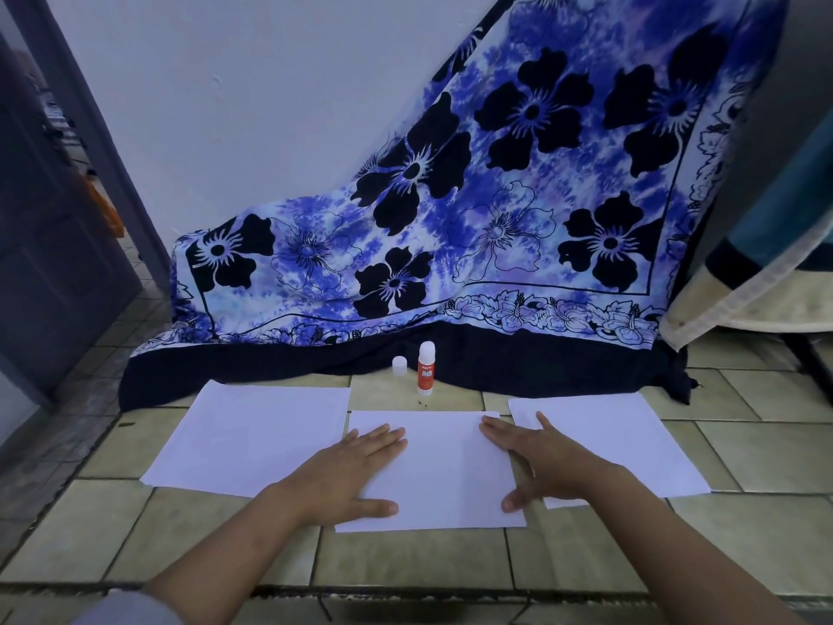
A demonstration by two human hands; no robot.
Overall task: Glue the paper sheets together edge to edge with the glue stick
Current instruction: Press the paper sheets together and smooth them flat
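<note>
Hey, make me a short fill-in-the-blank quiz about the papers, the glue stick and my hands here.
1. White paper sheets on the tiled floor number ____.
2. The left hand and right hand both lie flat on the ____ sheet.
3. The glue stick stands ____, its cap beside it.
Missing words: three; middle; upright.

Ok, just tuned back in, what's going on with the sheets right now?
Three sheets lie in a row on the tiled floor. A person has both hands flat on the middle sheet: the left hand near its left side, the right hand across its right edge, where it meets the right sheet. Its left edge meets the left sheet. The glue stick stands beyond them, untouched, cap off beside it.
</note>
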